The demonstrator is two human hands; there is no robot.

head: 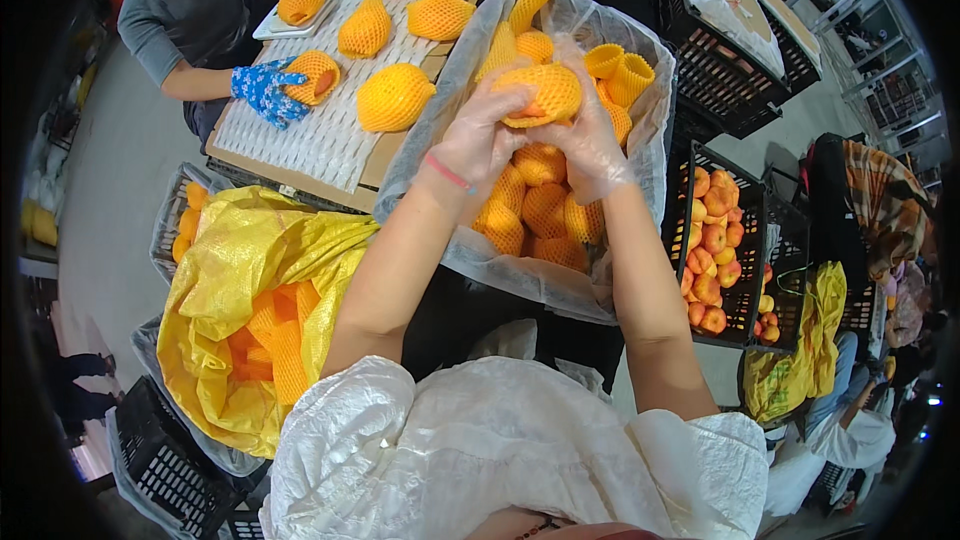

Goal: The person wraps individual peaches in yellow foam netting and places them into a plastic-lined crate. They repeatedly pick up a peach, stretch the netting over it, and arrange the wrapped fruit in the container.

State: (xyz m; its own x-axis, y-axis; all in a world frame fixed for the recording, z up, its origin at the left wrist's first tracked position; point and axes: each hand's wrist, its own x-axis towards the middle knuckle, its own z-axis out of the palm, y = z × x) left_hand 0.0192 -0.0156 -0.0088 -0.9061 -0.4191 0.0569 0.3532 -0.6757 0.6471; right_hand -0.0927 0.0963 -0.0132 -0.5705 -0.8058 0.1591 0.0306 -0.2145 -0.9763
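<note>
Both my hands wear thin clear plastic gloves and hold one peach-like fruit in a yellow foam net sleeve (549,90), above a lined crate. My left hand (484,135) grips it from the left, with the thumb on the bare orange skin that shows at the sleeve's opening. My right hand (589,135) is closed around its right side. Below lie several netted fruits (544,208) in the crate with a white liner (495,264). Empty foam net sleeves (630,81) stand at the crate's right side, and more rise at its upper left.
Netted fruits (395,97) lie on a padded table (300,146), where a co-worker's flowered glove (268,94) holds one. A yellow woven sack (217,255) with orange foam sleeves (289,360) is at the left. A black crate of bare fruits (709,262) stands right, below stacked crates (720,52).
</note>
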